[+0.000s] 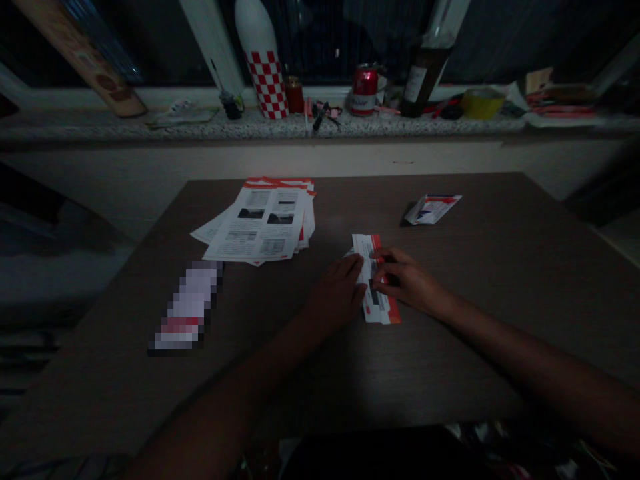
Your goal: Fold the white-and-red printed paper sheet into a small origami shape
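Observation:
A sheet of printed paper (370, 267), folded into a narrow strip with an orange edge, lies on the table in front of me. My left hand (340, 283) rests flat over the strip's left edge, fingers stretched out. At the right edge, my right hand (403, 277) has bent fingers and thumb on the paper, gripping its side. Beyond it, to the right, stands a small folded paper piece (434, 209) with blue and red print. To the left lies a pile of printed sheets (257, 227) with orange borders.
The brown table (280, 373) reaches to the wall under a window. A phone (187, 307) with a blurred-out screen lies at the left. Along the granite sill (200, 127) stand a checkered bottle (267, 73), a red can (364, 90), a dark bottle (423, 77) and yellow tape (481, 104).

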Available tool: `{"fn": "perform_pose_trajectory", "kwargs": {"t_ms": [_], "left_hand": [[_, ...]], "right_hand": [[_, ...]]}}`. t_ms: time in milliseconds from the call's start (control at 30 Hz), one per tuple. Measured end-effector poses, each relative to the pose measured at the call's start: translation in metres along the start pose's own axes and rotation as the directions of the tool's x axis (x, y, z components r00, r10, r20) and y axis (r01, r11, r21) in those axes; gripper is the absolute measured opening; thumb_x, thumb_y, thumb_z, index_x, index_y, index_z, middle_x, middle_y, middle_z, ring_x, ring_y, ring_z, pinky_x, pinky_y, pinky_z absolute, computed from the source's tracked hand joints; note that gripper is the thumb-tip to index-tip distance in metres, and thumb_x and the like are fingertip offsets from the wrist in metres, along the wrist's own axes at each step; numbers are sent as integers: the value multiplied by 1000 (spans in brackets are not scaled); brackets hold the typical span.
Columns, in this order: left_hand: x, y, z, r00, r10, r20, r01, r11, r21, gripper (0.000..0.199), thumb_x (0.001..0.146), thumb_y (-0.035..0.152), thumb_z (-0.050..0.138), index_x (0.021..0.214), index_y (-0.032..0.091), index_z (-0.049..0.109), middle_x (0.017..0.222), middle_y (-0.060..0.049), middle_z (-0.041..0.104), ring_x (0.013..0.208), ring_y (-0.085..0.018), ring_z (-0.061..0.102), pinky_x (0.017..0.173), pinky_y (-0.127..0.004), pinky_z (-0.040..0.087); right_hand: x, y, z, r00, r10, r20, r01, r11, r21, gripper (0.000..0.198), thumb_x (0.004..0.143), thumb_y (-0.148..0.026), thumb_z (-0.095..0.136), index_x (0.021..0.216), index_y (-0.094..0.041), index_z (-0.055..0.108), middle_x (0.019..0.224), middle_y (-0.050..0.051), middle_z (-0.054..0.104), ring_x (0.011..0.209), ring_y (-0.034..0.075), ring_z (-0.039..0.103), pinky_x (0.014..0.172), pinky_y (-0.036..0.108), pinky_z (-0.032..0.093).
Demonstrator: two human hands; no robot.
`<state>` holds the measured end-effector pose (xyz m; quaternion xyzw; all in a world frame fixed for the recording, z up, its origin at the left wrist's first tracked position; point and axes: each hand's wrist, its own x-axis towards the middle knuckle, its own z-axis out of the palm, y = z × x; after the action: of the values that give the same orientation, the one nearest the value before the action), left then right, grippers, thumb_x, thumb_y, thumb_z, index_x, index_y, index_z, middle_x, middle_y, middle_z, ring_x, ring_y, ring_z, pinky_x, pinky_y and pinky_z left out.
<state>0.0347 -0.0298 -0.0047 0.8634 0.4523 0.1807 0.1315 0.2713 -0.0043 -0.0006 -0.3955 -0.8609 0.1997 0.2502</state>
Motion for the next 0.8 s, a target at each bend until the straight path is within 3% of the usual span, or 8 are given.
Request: {"fn": "perform_pose_trajectory", "kwargs": {"t_ms": [533, 800], "left_hand": [[0, -2, 0, 1000, 4, 0, -4, 1000, 28, 55, 108, 33, 48, 158, 11, 44, 164, -16, 49, 151, -30, 47, 126, -46, 40], [-2, 2, -1, 1000, 20, -4, -20, 997, 81, 50, 110, 33, 47, 157, 14, 48, 166, -14, 46, 152, -30, 45, 128, -48, 37]], "right_hand": [[-49, -35, 12, 999, -30, -16, 31, 998, 61, 9, 91, -22, 80, 97, -26, 74, 135, 10, 63, 133, 31, 59, 110, 51, 51], [-57, -32, 3, 999, 14, 50, -19, 995, 95, 52, 98, -33, 74, 147, -32, 58, 155, 12, 54, 144, 31, 56, 116, 50, 53]]}}
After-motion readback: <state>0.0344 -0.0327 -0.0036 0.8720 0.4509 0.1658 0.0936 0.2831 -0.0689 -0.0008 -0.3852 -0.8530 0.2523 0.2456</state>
